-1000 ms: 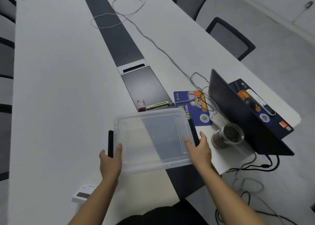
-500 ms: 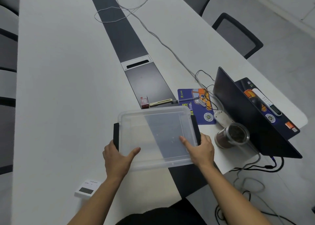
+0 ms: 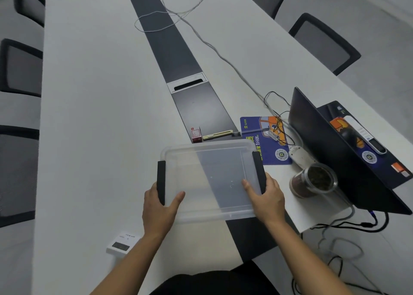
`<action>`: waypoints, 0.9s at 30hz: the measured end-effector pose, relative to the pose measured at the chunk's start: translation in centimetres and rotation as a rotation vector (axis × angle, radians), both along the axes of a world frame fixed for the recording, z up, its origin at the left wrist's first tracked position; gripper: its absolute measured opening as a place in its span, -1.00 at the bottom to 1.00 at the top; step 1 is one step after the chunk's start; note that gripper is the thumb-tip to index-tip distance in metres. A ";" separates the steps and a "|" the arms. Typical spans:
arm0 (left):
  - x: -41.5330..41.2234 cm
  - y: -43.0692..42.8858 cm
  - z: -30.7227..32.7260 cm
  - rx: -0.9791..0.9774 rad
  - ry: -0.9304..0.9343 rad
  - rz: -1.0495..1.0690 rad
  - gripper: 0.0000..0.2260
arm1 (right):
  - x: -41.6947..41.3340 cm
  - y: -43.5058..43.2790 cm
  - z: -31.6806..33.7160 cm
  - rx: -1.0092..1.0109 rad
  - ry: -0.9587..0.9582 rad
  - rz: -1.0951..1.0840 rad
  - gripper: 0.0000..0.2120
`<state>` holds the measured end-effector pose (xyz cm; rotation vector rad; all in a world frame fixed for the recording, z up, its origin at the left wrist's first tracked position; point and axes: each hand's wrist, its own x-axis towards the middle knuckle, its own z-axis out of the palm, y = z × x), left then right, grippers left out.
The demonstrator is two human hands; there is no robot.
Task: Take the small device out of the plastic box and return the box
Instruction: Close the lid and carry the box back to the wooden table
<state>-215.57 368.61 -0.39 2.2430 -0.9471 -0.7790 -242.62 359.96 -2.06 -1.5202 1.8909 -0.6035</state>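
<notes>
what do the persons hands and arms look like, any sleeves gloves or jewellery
Both arms are bare from the bottom edge of the picture up to the fingers: no sleeves show. The left hand and right hand wear no gloves, and no rings, watch or wristband are visible. Nails look short and unpainted.
</notes>
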 end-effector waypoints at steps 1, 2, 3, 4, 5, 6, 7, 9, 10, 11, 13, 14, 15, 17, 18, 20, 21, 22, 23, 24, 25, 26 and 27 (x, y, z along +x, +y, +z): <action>0.0 0.1 0.2 0.005 0.032 0.005 -0.34 | -0.1 0.0 -0.2 0.026 -0.012 0.007 -0.18; -0.1 0.3 0.5 0.010 0.071 0.019 -0.34 | -0.1 0.0 -0.3 0.048 -0.019 0.018 -0.15; -0.1 0.4 0.7 0.014 0.108 0.042 -0.35 | -0.2 0.0 -0.3 0.058 -0.024 0.031 -0.13; -0.2 0.6 1.0 0.011 0.135 0.074 -0.36 | -0.3 -0.1 -0.1 0.061 -0.033 0.041 -0.12; -0.3 0.9 1.3 0.000 0.151 0.114 -0.37 | -0.3 -0.2 0.2 0.053 -0.051 0.050 -0.11; -0.6 1.3 1.9 -0.017 0.157 0.161 -0.37 | -0.3 -0.3 0.7 0.039 -0.078 0.059 -0.11; -0.9 1.9 2.5 -0.040 0.153 0.212 -0.36 | -0.1 -0.4 1.3 0.018 -0.111 0.077 -0.12; -1.7 3.2 3.8 -0.113 0.139 0.309 -0.34 | 0.6 -0.6 2.6 -0.026 -0.164 0.133 -0.12; -2.1 4.0 4.6 -0.150 0.132 0.353 -0.33 | 1.2 -0.6 3.4 -0.041 -0.195 0.170 -0.12; -2.4 4.9 5.3 -0.183 0.120 0.397 -0.32 | 1.9 -0.6 4.3 -0.057 -0.230 0.214 -0.12; -2.7 6.6 6.7 -0.240 0.078 0.485 -0.30 | 3.7 -0.6 5.9 -0.088 -0.268 0.313 -0.12; -2.5 7.5 7.3 -0.262 0.051 0.524 -0.30 | 4.8 -0.5 6.7 -0.099 -0.275 0.361 -0.12; -2.2 8.6 7.8 -0.280 0.027 0.560 -0.29 | 5.9 -0.2 7.5 -0.111 -0.286 0.409 -0.12; -1.1 11.3 8.9 -0.316 -0.014 0.628 -0.29 | 8.3 1.1 9.0 -0.141 -0.313 0.503 -0.13; -0.4 12.8 9.5 -0.336 -0.033 0.660 -0.30 | 9.5 2.1 9.6 -0.158 -0.329 0.540 -0.14; 1.3 16.0 10.6 -0.392 -0.063 0.714 -0.33 | 11.9 4.7 10.8 -0.181 -0.355 0.591 -0.14; 2.2 17.7 11.0 -0.416 -0.070 0.732 -0.35 | 13.1 6.3 11.2 -0.188 -0.362 0.613 -0.14; 3.1 19.6 11.3 -0.433 -0.073 0.751 -0.37 | 14.4 7.9 11.5 -0.193 -0.363 0.635 -0.13; 4.1 21.6 11.5 -0.447 -0.071 0.769 -0.36 | 15.9 9.7 11.6 -0.195 -0.364 0.655 -0.13; 5.2 23.8 11.7 -0.461 -0.061 0.786 -0.35 | 17.4 11.6 11.6 -0.194 -0.364 0.671 -0.13; 6.3 26.2 11.8 -0.479 -0.050 0.803 -0.34 | 19.1 13.7 11.6 -0.189 -0.367 0.688 -0.14; 7.5 28.8 11.8 -0.498 -0.045 0.826 -0.34 | 20.8 15.9 11.5 -0.184 -0.370 0.709 -0.15; 8.7 31.6 11.7 -0.515 -0.038 0.854 -0.34 | 22.6 18.4 11.5 -0.182 -0.367 0.734 -0.17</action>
